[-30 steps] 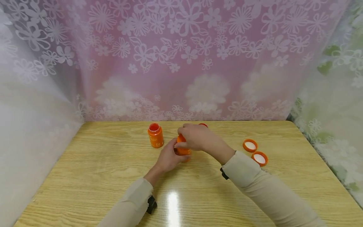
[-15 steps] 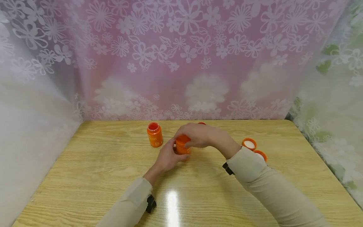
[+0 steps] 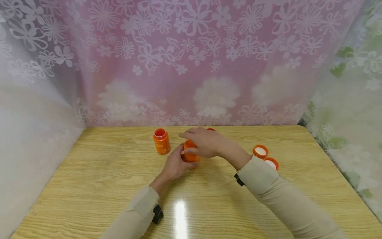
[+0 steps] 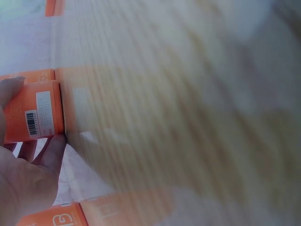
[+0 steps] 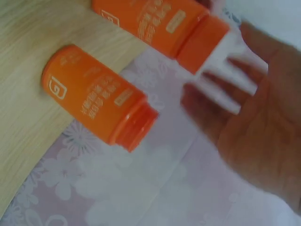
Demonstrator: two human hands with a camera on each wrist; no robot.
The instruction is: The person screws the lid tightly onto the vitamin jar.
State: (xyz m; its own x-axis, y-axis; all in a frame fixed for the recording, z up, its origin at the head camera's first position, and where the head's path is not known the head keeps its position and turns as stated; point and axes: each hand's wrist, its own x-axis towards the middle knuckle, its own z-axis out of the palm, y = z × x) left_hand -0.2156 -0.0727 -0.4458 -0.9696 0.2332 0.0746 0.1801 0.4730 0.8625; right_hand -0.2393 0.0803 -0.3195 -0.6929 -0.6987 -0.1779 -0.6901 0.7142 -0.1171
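An orange bottle (image 3: 191,156) with its orange cap (image 5: 204,44) on stands upright near the middle of the table. My left hand (image 3: 174,163) grips its lower body from the left, and a barcode label faces the left wrist camera. My right hand (image 3: 209,142) is over the cap, its fingers spread. In the right wrist view those fingers look apart from the cap. To the left stands an uncapped orange bottle (image 3: 161,142) with a red inside. Another uncapped bottle (image 5: 94,96) is mostly hidden behind my right hand in the head view.
Two orange caps with white liners, an upper cap (image 3: 260,151) and a lower cap (image 3: 271,162), lie on the right of the wooden table (image 3: 104,186). My right sleeve (image 3: 262,176) reaches close to the lower one. A pink flowered curtain (image 3: 191,66) hangs behind the table.
Half a second ago my right fingers were curled round the cap; now they have straightened and spread. My left hand has kept its grip on the bottle.
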